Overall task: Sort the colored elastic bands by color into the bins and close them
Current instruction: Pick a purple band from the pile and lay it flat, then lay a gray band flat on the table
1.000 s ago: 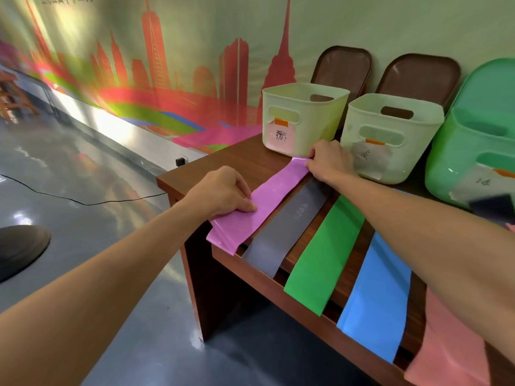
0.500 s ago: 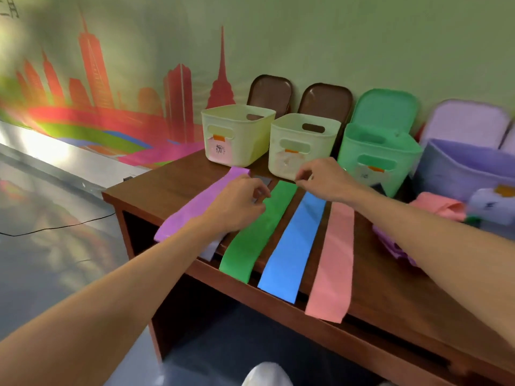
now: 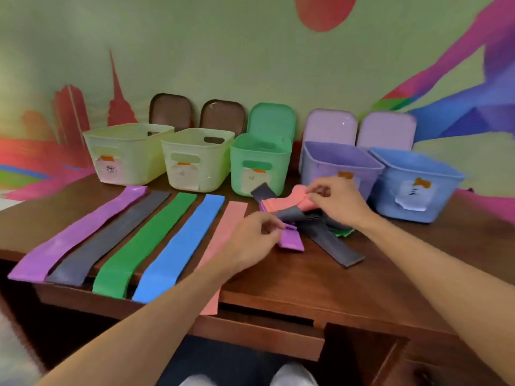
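Five elastic bands lie flat side by side across the table: purple point(image 3: 75, 235), grey point(image 3: 111, 238), green point(image 3: 147, 240), blue point(image 3: 181, 240) and pink point(image 3: 225, 232). To their right sits a mixed pile of folded bands point(image 3: 303, 215). My left hand point(image 3: 250, 238) pinches a folded purple band point(image 3: 291, 239) at the pile's near side. My right hand point(image 3: 334, 201) pinches a folded pink band point(image 3: 287, 201) on top of the pile. A long grey band point(image 3: 334, 246) trails out of the pile toward me.
Five open labelled bins stand along the back of the wooden table point(image 3: 320, 280): two cream point(image 3: 128, 151) point(image 3: 195, 160), one green point(image 3: 259, 162), one purple point(image 3: 337, 165), one blue point(image 3: 412, 182). Their lids lean on the wall behind. The flat bands overhang the table's front edge.
My view has swung right. Both hands left the flat purple band and moved right to the pile, where each now pinches a folded band.
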Motion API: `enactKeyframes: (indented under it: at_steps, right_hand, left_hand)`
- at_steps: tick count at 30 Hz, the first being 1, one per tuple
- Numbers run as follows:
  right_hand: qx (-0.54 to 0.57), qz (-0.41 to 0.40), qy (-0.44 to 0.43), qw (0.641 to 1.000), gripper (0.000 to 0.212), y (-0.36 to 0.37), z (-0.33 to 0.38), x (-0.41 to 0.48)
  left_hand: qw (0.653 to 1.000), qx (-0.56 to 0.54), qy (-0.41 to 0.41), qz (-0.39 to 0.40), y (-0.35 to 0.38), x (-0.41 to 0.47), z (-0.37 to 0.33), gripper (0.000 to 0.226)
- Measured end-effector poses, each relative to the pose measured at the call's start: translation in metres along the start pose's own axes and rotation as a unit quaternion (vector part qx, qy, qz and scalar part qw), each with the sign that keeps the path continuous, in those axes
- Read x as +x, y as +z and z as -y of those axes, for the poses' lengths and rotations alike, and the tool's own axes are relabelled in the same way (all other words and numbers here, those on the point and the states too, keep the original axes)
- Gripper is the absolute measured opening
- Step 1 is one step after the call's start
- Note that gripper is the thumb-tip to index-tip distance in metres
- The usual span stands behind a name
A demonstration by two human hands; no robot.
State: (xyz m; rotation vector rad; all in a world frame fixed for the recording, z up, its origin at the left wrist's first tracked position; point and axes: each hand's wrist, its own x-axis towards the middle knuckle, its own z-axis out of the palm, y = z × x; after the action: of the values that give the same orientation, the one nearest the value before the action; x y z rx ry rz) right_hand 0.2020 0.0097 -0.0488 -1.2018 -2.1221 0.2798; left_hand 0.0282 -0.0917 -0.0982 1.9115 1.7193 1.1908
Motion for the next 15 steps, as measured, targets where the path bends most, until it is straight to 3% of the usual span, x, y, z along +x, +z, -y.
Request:
enactKeyframes:
  at_steps: [7,11,15]
  right_hand:
    - [0.040,-0.116,0.016,0.992,0.006,0.013,-0.055,-0.038]
    - [0.006,-0.081,-0.058,0.995,0.017,0.024,-0.058,-0.046]
    - [-0.085,0.000,-0.126,0.988,0.023,0.031,-0.057,-0.040]
  left_hand:
    - [0.997,0.009,0.015,-0.074,0.041,0.013,-0.008,0.017]
    - [0.998,0.014,0.006,-0.067,0.039,0.011,-0.005,0.015]
    - [0.992,-0.074,-0.062,-0.077,0.040,0.012,-0.002,0.015]
